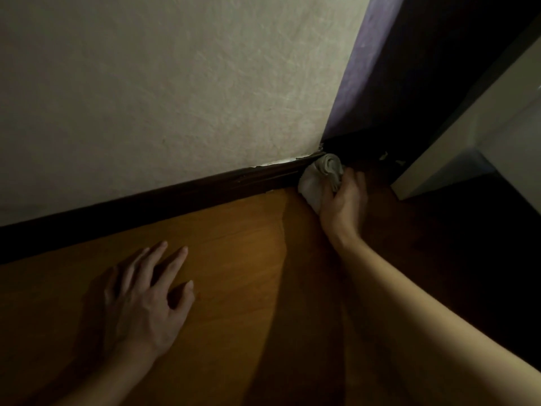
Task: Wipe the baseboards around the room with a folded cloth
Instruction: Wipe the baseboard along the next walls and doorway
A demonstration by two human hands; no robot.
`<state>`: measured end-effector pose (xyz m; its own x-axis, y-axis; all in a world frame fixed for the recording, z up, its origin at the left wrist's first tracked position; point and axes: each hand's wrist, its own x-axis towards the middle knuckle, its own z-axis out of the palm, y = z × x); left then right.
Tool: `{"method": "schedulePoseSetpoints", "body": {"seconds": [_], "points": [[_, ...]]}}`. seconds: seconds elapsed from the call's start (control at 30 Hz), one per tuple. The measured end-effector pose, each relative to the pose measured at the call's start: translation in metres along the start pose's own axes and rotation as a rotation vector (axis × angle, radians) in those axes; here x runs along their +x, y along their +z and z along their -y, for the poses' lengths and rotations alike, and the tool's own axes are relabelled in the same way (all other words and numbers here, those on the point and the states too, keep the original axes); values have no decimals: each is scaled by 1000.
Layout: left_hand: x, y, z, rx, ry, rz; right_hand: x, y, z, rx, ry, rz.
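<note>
The right hand (pixel 345 200) is gripping the cloth (pixel 317 178), fingers curling round the bunched pale fabric from the right while the thumb is lying along its near side. The cloth is sitting low in the corner of the room, pressing against the right end of the baseboard (pixel 175 200) and touching the floor (pixel 234 259) beneath it. The baseboard is running as a dark strip from the left edge up to that corner, lying between the floor and the wall (pixel 175 83).

The left hand (pixel 146 297) is resting flat on the floor, well apart from the cloth, fingers straight and spreading wide, holding nothing. Its fingertips are pointing toward the baseboard and stopping short of it.

The wall is showing a pale, rough texture, and its paint is flaking in a thin white line just above the baseboard near the corner. A purple wall (pixel 360 68) is meeting it at the corner and falling into deep shadow. A white panel (pixel 468 136), possibly part of a cabinet, is standing on the floor at the right. A few light scraps (pixel 383 155) are lying in the shadow just right of the cloth.
</note>
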<state>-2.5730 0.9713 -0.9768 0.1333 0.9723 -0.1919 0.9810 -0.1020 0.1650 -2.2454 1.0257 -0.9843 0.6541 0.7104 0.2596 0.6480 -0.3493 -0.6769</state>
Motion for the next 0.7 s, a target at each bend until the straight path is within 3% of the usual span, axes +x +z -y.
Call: {"method": "schedulePoseSetpoints", "body": {"seconds": [0.17,0.37,0.53,0.7], "points": [[-2,0,0,-11,21,-42,-26,17,33,121,-202,134],[1,0,1,-3,22,-33,-21,16,24,197,-4,41],[1,3,4,17,18,-8,-35,26,40,124,-285,202],[2,4,4,27,22,-13,-16,19,23,107,-337,160]]}}
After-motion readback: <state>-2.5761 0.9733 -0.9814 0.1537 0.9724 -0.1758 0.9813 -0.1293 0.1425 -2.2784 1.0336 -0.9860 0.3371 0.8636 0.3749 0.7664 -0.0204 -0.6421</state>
